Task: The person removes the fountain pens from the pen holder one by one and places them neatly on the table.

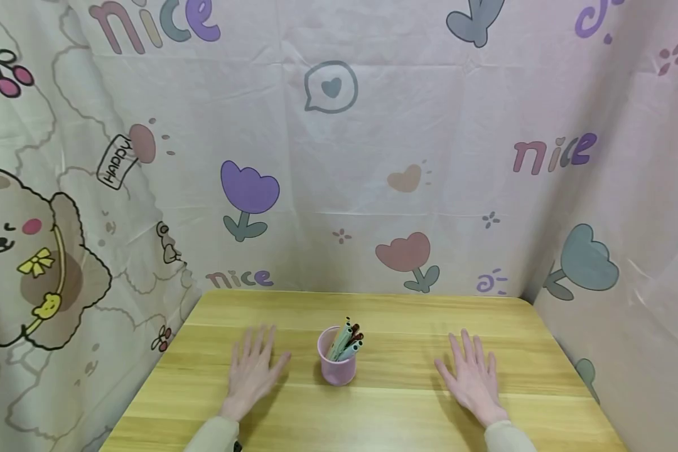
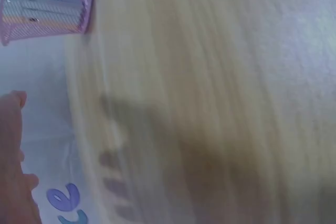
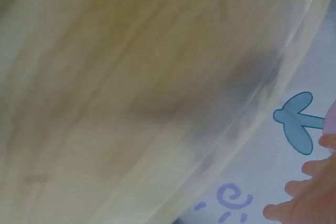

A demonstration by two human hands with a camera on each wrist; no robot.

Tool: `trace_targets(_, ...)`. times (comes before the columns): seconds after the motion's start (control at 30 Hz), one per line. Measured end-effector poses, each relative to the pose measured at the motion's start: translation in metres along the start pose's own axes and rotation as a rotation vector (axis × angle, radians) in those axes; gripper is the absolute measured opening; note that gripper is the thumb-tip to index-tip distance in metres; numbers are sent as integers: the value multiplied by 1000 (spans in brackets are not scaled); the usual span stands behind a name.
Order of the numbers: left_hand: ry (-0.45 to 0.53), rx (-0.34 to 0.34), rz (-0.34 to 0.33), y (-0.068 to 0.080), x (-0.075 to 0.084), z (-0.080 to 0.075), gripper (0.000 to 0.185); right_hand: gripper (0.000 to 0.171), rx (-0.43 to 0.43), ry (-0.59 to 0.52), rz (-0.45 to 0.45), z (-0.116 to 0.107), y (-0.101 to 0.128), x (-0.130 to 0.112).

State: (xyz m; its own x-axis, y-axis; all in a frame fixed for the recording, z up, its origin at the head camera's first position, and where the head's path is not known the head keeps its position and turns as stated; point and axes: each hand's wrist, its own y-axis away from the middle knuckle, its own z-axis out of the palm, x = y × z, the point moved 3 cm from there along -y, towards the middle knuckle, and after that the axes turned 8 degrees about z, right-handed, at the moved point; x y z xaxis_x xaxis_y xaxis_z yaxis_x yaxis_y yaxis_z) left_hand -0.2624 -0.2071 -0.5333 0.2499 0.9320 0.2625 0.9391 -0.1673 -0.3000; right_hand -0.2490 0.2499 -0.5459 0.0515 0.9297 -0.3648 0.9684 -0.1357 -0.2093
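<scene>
Left grip and right grip released, flat on wooden worktop, pink pen cup between, printed curtain behind.

Between my left hand and my right hand I see a pink mesh cup, its pens pale teal and green with one dark red-brown cap. Under both hands the worktop is light yellow wood with fine grain. My sleeves are beige. Beyond my fingers the curtain is pale pink-white, printed with purple, pink and grey-blue tulips, pastel "nice" lettering, and a cream bear with a yellow bow.
</scene>
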Motion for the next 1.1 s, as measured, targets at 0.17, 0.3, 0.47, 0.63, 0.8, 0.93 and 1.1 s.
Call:
trace_targets(0.17, 79, -49, 78, -7, 15, -10, 79, 73, 21, -11, -46, -2, -4, -11)
trace_targets(0.3, 201, -151, 141, -15, 30, -16, 81, 68, 51, -85, -131, -5, -7, -27)
trace_targets(0.47, 386, -225, 213, -24, 46, -17, 85, 58, 43, -250, -246, -8, -8, -53)
trace_targets(0.63, 505, -258, 228, -31, 56, -11, 91, 46, 50, -387, -401, -10, -10, -79)
trace_targets(0.8, 605, -259, 256, -37, 61, -6, 92, 37, 60, -512, -524, -11, -12, -101)
trace_targets(0.93, 663, -262, 293, -41, 64, -3, 91, 35, -15, -568, -539, -10, -14, -117)
trace_targets(1.1, 694, -280, 330, -44, 66, 1, 92, 36, -112, -609, -547, -10, -13, -135)
